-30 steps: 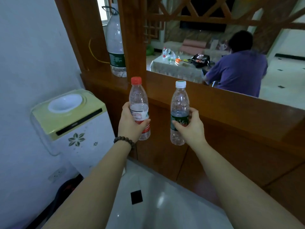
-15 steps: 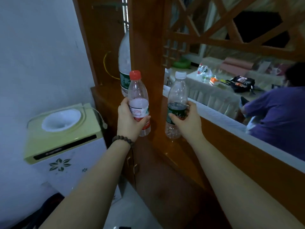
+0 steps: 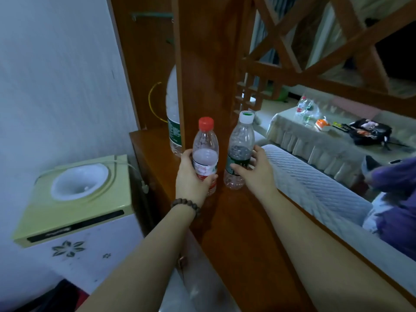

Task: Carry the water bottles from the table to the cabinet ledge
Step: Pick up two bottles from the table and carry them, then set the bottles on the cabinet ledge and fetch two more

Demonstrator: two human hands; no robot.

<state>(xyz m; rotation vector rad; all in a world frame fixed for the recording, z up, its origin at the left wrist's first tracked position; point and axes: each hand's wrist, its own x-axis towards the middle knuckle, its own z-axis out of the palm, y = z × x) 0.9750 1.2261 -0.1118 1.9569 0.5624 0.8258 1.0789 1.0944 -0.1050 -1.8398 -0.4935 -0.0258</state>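
Head view, left hand: left hand (image 3: 191,176) reaches forward, fingers wrapped around the upright red-capped bottle (image 3: 206,152), a bead bracelet (image 3: 186,204) on the wrist.
Right hand: right hand (image 3: 255,172) loosely cups the white-capped bottle (image 3: 240,152), fingers spread.
Bottles: side by side on the wooden cabinet ledge (image 3: 236,221), beside a post.
Room: water dispenser (image 3: 74,199) at left; cloth-covered counter (image 3: 326,140) beyond.

No lettering can be read here. The red-capped bottle (image 3: 205,154) carries a white and red label, its print too blurred to make out. The white-capped bottle (image 3: 240,152), at its 3 o'clock, has a dark green label with pale marks, unreadable. The water dispenser (image 3: 74,212), at 9 o'clock, bears a black strip with illegible writing and a flower motif below.
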